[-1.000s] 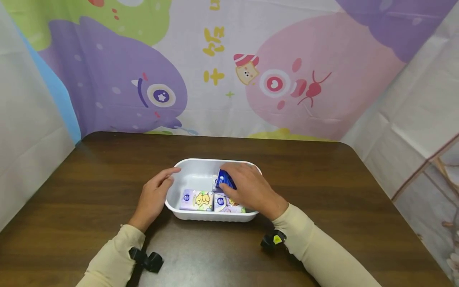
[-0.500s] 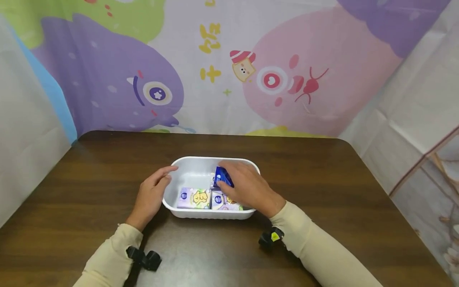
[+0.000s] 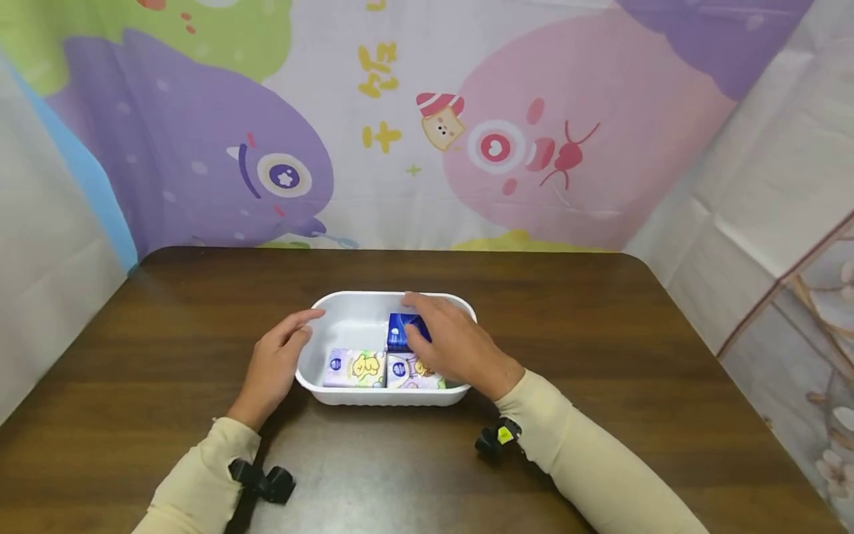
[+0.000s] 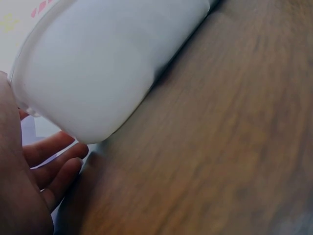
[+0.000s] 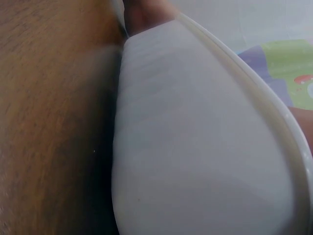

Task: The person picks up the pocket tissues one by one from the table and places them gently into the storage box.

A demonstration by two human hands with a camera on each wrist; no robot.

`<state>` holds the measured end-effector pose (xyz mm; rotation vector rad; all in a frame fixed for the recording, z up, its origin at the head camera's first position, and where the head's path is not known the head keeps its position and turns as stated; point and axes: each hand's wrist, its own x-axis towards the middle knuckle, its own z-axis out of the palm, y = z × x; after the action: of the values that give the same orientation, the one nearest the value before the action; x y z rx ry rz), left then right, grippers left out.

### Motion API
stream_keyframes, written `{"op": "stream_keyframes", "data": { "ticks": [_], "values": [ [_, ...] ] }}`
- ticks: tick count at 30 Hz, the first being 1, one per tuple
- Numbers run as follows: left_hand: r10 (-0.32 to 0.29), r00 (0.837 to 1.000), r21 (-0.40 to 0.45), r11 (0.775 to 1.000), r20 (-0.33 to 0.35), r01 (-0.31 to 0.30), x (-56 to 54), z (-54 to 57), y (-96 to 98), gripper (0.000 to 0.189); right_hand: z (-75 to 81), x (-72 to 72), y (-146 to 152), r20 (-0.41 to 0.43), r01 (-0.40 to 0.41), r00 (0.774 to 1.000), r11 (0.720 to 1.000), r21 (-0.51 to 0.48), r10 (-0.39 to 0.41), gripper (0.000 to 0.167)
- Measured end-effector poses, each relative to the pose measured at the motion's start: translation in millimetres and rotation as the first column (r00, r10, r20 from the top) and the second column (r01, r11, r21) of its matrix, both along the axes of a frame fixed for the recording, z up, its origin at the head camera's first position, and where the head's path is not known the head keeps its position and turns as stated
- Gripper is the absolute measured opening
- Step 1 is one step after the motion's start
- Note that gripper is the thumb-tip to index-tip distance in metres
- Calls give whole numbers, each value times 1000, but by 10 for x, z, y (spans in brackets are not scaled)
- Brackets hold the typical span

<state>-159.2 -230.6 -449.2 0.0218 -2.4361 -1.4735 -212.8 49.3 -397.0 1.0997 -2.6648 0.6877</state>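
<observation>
Head view: right hand (image 3: 454, 345) grasps a dark blue packet (image 3: 400, 331) inside the white plastic tub (image 3: 347, 308), half hiding it; left hand (image 3: 273, 363), fingers relaxed, rests against the tub's left wall.

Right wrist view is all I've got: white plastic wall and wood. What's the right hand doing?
Observer: The right hand grips a dark blue tissue pack inside the white tray.
Operator: Anything else in there?
Observer: Two pastel tissue packs lie side by side along the near wall.
Operator: Left hand?
Observer: The left hand rests against the tray's left rim, fingers relaxed, holding nothing.
</observation>
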Motion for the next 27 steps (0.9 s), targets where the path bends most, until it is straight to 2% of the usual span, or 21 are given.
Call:
{"op": "stream_keyframes", "data": {
  "ticks": [10, 17, 21, 27],
  "values": [
    [-7, 1000, 6, 1000, -2, 7, 1, -15, 12, 34, -10, -11, 36, -40, -27, 999, 996, -80, 24, 32],
    [-8, 1000, 6, 1000, 6, 8, -4, -7, 19, 34, -12, -26, 33, -78, -21, 997, 997, -75, 15, 25],
    [-8, 1000, 5, 1000, 24, 8, 32, -3, 21, 35, -33, -14, 28, -76, -11, 997, 998, -54, 7, 24],
    [-15, 1000, -5, 1000, 15, 15, 53, 18, 18, 35, -28, -10, 29, -56, 6, 998, 998, -60, -10, 24]
  ]
}}
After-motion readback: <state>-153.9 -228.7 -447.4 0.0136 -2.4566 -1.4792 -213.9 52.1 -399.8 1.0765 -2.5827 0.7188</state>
